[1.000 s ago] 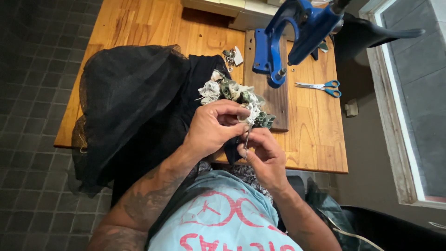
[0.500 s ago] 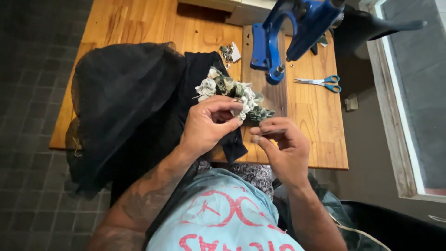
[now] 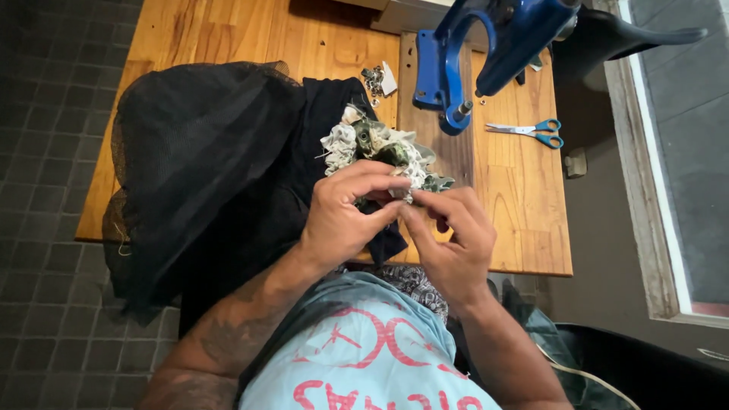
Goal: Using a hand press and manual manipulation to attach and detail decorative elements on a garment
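A: Head view, hands first. What do we record for each grip?

B: Our left hand (image 3: 342, 220) is curled, its thumb and forefinger pinched onto the lower edge of the ruffled cream-and-green fabric trim (image 3: 380, 144). Our right hand (image 3: 452, 243) meets it from the other side, fingertips (image 3: 414, 203) closed on the same edge. Whether a small part sits between those fingertips, we cannot tell.

A: Location of the trim?

B: It lies on the folded black cloth (image 3: 326, 114) at the near middle of the orange-brown wooden table (image 3: 524, 205), with its lower end lifted into both grips.

A: Adjacent items?

B: A large bundle of black mesh netting (image 3: 197, 159) covers the left part of the table and hangs over its near edge. A blue metal hand press (image 3: 471, 53) stands on a dark wooden board (image 3: 456, 152) beyond the hands. A small pile of metal fittings (image 3: 373, 80) lies just left of the press base. Blue-handled scissors (image 3: 531, 130) lie to the right of the press, well apart from the hands.
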